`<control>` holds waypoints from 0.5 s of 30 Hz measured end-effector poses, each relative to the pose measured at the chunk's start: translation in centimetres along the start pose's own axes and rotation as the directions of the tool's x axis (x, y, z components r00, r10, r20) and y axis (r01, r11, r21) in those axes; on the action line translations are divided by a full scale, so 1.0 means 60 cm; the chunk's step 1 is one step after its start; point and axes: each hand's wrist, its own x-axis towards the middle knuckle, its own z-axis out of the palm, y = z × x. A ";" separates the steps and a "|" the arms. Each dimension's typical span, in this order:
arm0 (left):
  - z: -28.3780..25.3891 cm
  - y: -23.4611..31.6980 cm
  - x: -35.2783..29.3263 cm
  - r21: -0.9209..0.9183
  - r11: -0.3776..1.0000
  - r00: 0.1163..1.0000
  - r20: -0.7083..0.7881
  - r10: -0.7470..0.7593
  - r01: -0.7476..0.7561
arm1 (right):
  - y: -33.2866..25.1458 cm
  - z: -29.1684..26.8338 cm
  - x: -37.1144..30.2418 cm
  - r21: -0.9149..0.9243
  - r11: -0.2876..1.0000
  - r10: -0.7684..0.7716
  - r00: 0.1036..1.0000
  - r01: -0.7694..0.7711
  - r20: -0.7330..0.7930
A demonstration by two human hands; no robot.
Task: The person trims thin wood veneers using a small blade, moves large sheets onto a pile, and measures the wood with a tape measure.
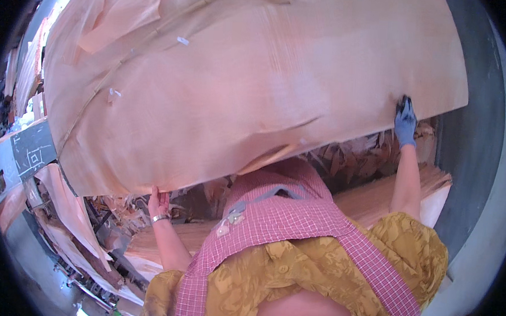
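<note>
at the far left a dark panel (pixel 32 137) with pale marks stands just beside the thin wood sheet (pixel 210 98), which spreads broad in front of the person, a long narrow strip (pixel 202 3) slanting over its left part. the bare left hand (pixel 160 203) seems to pinch the near edge. between the hands that edge buckles in a raised fold (pixel 273 157). the gloved right hand (pixel 405 121) lays its fingers on top at the edge; whether its thumb clasps below, i cannot tell. the step looks like positioning the sheet; the next move calls for even tension, easing the fold without tearing.
</note>
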 end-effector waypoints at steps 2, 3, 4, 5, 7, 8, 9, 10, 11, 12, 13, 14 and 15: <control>0.004 -0.003 0.002 0.012 1.000 1.000 0.008 -0.018 0.018 | 0.024 0.006 -0.022 0.027 0.999 0.034 0.999 -0.033 -0.028; 0.000 -0.005 0.000 0.016 1.000 1.000 0.003 -0.020 0.020 | 0.010 -0.004 -0.012 0.005 0.994 0.113 0.992 -0.113 0.056; 0.007 -0.017 -0.003 0.012 0.999 0.999 0.032 -0.033 0.033 | 0.015 -0.019 -0.004 -0.033 0.981 0.196 0.971 -0.194 0.134; 0.015 -0.031 -0.004 0.012 1.000 1.000 0.019 -0.025 0.025 | 0.011 -0.038 0.016 -0.076 0.960 0.278 0.938 -0.268 0.208; 0.023 -0.053 -0.010 0.001 1.000 1.000 -0.021 -0.005 0.005 | -0.020 -0.026 0.078 0.035 0.993 0.114 0.992 -0.113 -0.049; 0.021 -0.055 -0.013 -0.023 1.000 1.000 -0.007 -0.005 0.005 | -0.093 -0.043 0.128 0.202 0.977 0.084 0.992 -0.064 -0.094; 0.021 -0.055 -0.009 -0.029 1.000 1.000 -0.005 -0.005 0.005 | -0.161 -0.058 0.174 0.212 0.974 -0.044 0.988 0.076 -0.151; 0.015 -0.058 -0.005 -0.046 0.999 1.000 0.000 -0.007 0.007 | -0.237 -0.078 0.224 0.209 0.952 -0.178 0.960 0.224 -0.217; 0.012 -0.058 0.000 -0.056 0.998 1.000 0.010 -0.009 0.010 | -0.306 -0.085 0.272 0.225 0.923 -0.244 0.928 0.311 -0.283; 0.013 -0.055 0.003 -0.080 0.997 1.000 0.021 -0.019 0.021 | -0.370 -0.080 0.320 0.204 0.909 -0.275 0.892 0.363 -0.359; 0.019 -0.054 -0.003 -0.112 0.994 1.000 0.019 -0.010 0.012 | -0.430 -0.086 0.368 0.210 0.887 -0.328 0.882 0.411 -0.339; 0.030 -0.054 -0.013 -0.142 0.990 1.000 0.018 0.000 0.002 | -0.487 -0.099 0.408 0.182 0.874 -0.375 0.863 0.451 -0.339; 0.037 -0.054 -0.023 -0.173 0.985 1.000 0.010 0.013 -0.011 | -0.531 -0.107 0.445 0.159 0.855 -0.422 0.841 0.493 -0.338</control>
